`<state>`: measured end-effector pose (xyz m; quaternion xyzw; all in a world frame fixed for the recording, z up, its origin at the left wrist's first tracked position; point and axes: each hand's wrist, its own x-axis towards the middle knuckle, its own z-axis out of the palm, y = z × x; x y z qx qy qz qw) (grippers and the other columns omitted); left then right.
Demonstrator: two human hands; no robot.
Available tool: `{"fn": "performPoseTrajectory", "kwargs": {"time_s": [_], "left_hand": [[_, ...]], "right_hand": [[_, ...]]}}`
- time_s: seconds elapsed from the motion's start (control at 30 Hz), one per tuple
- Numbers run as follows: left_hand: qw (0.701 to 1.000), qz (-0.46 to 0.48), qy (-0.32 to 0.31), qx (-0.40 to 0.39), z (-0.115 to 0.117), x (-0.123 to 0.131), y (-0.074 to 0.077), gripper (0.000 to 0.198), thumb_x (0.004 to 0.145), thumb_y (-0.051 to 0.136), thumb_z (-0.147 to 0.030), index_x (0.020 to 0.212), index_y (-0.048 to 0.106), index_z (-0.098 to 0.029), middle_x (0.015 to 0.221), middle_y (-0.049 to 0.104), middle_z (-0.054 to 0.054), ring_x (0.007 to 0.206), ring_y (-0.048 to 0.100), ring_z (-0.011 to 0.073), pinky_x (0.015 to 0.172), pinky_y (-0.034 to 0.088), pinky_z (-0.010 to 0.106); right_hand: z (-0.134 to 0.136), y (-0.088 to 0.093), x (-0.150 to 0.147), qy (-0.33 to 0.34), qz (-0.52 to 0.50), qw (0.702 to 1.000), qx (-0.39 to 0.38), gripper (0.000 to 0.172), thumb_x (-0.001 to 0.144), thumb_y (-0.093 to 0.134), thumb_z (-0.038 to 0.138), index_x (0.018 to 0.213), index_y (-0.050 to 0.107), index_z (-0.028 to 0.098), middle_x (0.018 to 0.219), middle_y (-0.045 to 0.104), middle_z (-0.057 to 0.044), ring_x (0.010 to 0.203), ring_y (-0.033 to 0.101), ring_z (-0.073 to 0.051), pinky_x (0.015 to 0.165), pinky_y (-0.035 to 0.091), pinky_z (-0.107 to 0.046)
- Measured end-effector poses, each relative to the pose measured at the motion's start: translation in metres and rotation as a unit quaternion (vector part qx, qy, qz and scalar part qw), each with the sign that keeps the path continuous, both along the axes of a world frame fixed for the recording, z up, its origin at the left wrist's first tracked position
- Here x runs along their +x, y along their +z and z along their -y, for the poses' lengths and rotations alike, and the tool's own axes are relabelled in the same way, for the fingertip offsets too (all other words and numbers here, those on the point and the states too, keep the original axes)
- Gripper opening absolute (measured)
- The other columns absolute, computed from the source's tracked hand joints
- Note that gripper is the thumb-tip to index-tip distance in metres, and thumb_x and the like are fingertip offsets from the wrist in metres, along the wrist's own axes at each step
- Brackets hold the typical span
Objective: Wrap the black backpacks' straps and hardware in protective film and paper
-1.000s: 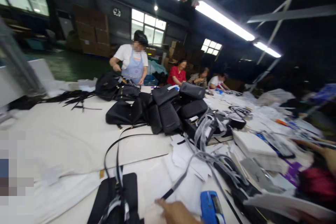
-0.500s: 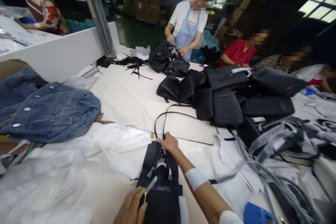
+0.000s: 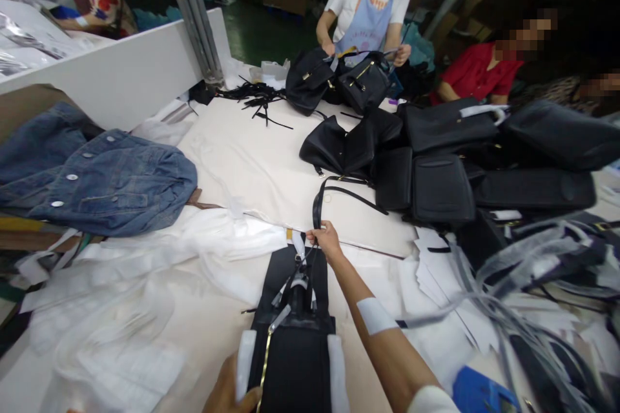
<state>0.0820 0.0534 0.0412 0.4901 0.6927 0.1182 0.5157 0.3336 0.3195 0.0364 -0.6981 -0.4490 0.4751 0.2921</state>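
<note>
Black bag (image 3: 295, 361) lies flat at the bottom centre of the frame on the white-covered table (image 3: 242, 161), its long thin strap (image 3: 317, 203) looping up toward the middle of the picture. The right hand (image 3: 327, 242), just above the bag's top edge, has thumb and fingertips pressed together, pinching the strap near where it meets the bag. The left hand (image 3: 227, 393) sits at the bottom edge against the bag's lower left side, beside a white wrap (image 3: 245, 361); its fingers are cut off by the frame, so I cannot tell how they are set. The bag looks soft-bodied, smooth and fairly light, while the strap is limp and will likely slide and twist, so the firmer body edges seem the surer hold. A pile of black bags (image 3: 440, 187) fills the upper right.
</note>
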Motion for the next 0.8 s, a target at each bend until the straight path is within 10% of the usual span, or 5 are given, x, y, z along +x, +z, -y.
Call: {"fn": "performPoseTrajectory", "kwargs": {"time_s": [0.13,0.27,0.43,0.6,0.8], "left_hand": [[1.0,0.013,-0.009,0.025,-0.004,0.013,0.013,0.059,0.066,0.056,-0.033,0.122,0.044,-0.016,0.121,0.056,0.009,0.119,0.047,0.0292,0.103,0.036,0.038],[0.998,0.027,-0.032,0.039,-0.004,0.031,0.018,0.054,0.067,0.052,-0.022,0.12,0.045,-0.013,0.116,0.055,0.009,0.112,0.05,0.0244,0.099,0.037,0.034],[0.995,0.0,-0.079,0.053,-0.006,0.05,0.011,0.051,0.064,0.051,-0.012,0.114,0.046,-0.011,0.112,0.052,0.011,0.105,0.051,0.0217,0.097,0.035,0.03],[0.994,0.003,-0.107,0.034,-0.014,0.071,0.007,0.058,0.064,0.059,-0.02,0.117,0.043,-0.002,0.119,0.048,0.022,0.109,0.05,0.029,0.096,0.035,0.035],[0.979,0.174,-0.02,0.101,-0.019,0.039,0.048,0.073,0.073,0.057,-0.051,0.128,0.039,-0.007,0.133,0.042,0.021,0.121,0.042,0.0297,0.104,0.029,0.04]], "right_hand": [[0.003,0.04,0.058,-0.027,-0.161,0.986,0.04,0.018,0.083,0.046,0.028,0.098,0.049,0.019,0.075,0.058,-0.001,0.065,0.056,-0.011,0.065,0.051,-0.027],[-0.005,0.108,0.128,-0.09,-0.437,0.888,0.113,0.015,0.078,0.054,0.018,0.093,0.055,0.018,0.07,0.052,0.004,0.057,0.05,-0.006,0.06,0.049,-0.02],[0.011,0.213,0.17,-0.113,-0.438,0.859,0.241,0.018,0.078,0.057,0.014,0.096,0.057,0.018,0.077,0.054,0.003,0.06,0.051,-0.005,0.062,0.049,-0.019],[0.074,0.276,0.092,-0.054,-0.333,0.883,0.327,0.019,0.083,0.059,0.023,0.101,0.054,0.023,0.077,0.055,0.003,0.061,0.052,-0.007,0.063,0.048,-0.022],[0.176,0.282,-0.058,0.019,-0.234,0.913,0.333,0.018,0.09,0.048,0.031,0.106,0.051,0.023,0.078,0.059,0.0,0.065,0.054,-0.01,0.064,0.047,-0.025]]}}
